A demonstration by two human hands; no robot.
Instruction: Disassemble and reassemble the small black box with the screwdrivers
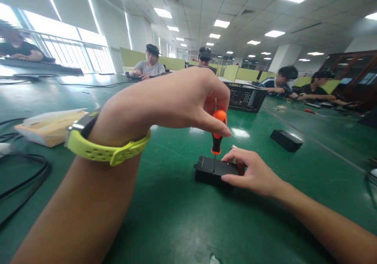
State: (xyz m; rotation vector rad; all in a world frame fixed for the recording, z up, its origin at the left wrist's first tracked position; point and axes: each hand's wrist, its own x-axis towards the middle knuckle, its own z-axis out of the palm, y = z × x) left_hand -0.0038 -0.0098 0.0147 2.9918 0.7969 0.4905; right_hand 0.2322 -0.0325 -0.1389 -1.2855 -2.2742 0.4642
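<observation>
My left hand (188, 99), with a yellow-green watch strap at the wrist, is closed around the orange and black handle of a screwdriver (216, 144). The screwdriver stands upright, its thin shaft reaching down to the top face of a black rectangular box (206, 168). Whether the tip sits in a screw is too small to tell. Gripping the right end of that box between thumb and fingers is my right hand (253, 172). The box lies flat on the green table (171, 209).
A second black box (286, 140) lies to the right. Behind my left hand stands a black perforated case (247, 98). At left are an open carton (50, 128) and black cables (29, 170). Another screwdriver (313, 112) lies farther back. Several people sit around the table.
</observation>
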